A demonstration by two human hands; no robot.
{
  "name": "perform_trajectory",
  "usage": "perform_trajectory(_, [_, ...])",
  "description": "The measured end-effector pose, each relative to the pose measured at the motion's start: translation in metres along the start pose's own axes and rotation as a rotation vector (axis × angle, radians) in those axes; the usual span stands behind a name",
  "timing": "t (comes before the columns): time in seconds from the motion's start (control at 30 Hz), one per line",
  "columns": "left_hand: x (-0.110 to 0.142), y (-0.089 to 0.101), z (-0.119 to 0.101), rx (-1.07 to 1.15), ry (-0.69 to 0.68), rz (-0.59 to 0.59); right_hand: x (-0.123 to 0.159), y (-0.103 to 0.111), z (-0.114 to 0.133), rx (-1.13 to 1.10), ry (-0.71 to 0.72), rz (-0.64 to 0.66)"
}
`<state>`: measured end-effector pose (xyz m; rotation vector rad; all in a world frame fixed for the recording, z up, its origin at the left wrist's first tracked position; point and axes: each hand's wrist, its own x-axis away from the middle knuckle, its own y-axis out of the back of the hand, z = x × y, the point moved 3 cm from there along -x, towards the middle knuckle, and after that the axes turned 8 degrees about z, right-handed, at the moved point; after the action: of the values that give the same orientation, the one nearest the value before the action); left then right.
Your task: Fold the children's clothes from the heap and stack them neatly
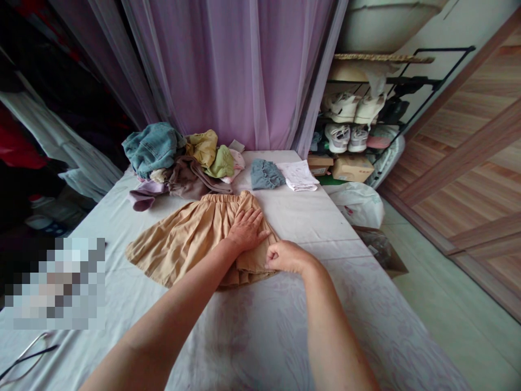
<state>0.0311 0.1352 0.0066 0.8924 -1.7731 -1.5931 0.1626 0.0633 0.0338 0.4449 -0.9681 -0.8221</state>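
I am finding open worktop (366, 304) nearest me and along the right of the skirt (183, 236). Past its waistband, the clothes heap (191, 171) is blocking the far left, while the blue garment (266, 175) and white cloth (298, 175) are narrowing the far right. The curtain (228, 70) is closing off the back; glasses (36, 354) are occupying the near left.

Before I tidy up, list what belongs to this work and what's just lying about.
In the work:
- skirt, left hand on it, right hand at its edge
- likely clothes pile, folded clothes

Apparently lying about:
- shoes
- boxes
- plastic bag
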Motion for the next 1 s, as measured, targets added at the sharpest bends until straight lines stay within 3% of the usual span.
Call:
perform_trajectory(0.2, [-0.02,0.0,0.015,-0.014,0.018,-0.046,0.002,0.001,0.001,0.003,-0.009,0.024])
perform_trajectory(0.5, [-0.034,0.001,0.02,-0.093,0.013,-0.08,0.004,0.002,0.002,-0.014,-0.042,0.014])
perform_trajectory(1.0, [-0.037,0.004,0.022,-0.003,0.051,-0.006,-0.001,-0.003,-0.001,0.019,-0.063,-0.023])
